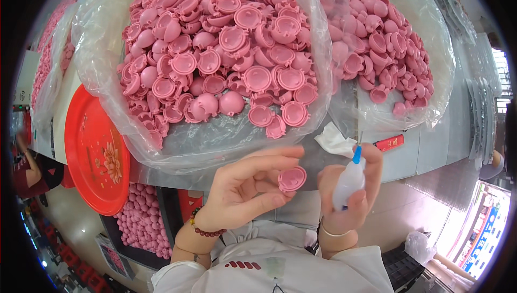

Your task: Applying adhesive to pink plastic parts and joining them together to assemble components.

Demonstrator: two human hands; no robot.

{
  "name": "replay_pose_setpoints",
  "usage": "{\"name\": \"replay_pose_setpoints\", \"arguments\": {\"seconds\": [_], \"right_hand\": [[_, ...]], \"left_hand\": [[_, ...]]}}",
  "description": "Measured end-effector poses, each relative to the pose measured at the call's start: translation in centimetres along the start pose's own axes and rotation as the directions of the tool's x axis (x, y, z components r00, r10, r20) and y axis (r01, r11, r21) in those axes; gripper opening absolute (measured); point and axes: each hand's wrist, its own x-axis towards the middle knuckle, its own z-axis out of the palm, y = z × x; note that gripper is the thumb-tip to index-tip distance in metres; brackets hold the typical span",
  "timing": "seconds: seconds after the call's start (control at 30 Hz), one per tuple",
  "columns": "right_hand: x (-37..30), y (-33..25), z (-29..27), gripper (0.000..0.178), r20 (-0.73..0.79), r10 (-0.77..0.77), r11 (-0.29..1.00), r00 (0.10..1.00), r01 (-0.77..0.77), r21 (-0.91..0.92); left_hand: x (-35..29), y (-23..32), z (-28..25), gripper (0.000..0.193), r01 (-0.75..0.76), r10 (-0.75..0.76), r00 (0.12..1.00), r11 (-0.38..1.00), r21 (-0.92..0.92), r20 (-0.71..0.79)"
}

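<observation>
My left hand (pixel 245 188) pinches a pink plastic half-shell (pixel 292 179) between thumb and fingers, its hollow side facing me. Just to its right, my right hand (pixel 350 190) grips a small white squeeze bottle (pixel 348 184) with a blue nozzle (pixel 356 154) pointing up. A crumpled white tissue (pixel 334 141) lies just above the bottle. The shell and the bottle are a few centimetres apart.
Two clear plastic bags hold heaps of pink half-shells, one at centre (pixel 221 50) and one at right (pixel 385 50). A red round tray (pixel 94 153) leans at the left. More pink balls (pixel 142 220) sit in a bin below. Another person's arm (pixel 27 172) shows at far left.
</observation>
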Motion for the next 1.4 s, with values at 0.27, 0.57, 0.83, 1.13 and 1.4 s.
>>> {"name": "replay_pose_setpoints", "arguments": {"seconds": [0.27, 0.57, 0.83, 1.13, 1.4], "right_hand": [[3.0, -2.4, -1.5, 0.048, 0.422, -0.532, 0.666, 0.734, 0.671, -0.327], [1.4, -2.3, -0.8, 0.054, 0.473, -0.523, 0.54, 0.709, 0.705, -0.459], [0.9, -1.9, -0.4, 0.05, 0.316, -0.529, 0.632, 0.788, 0.614, -0.473], [0.8, -2.2, -0.2, 0.048, 0.265, -0.47, 0.653, 0.842, 0.534, -0.538], [0.6, -2.6, -0.7, 0.049, 0.229, -0.471, 0.635, 0.852, 0.508, -0.582]], "left_hand": [[0.0, -0.6, -0.3, 0.039, -0.029, 0.027, 0.997, 0.999, 0.027, 0.078], [0.2, -0.5, 0.4, 0.045, 0.01, -0.009, 0.999, 1.0, 0.029, -0.039], [0.2, -0.6, 0.3, 0.045, -0.001, 0.001, 1.0, 0.999, 0.039, -0.011], [0.2, -0.5, 0.4, 0.044, 0.015, -0.015, 1.0, 0.998, 0.055, -0.003], [0.2, -0.5, 0.4, 0.043, 0.009, -0.009, 1.0, 0.997, 0.076, 0.001]]}}
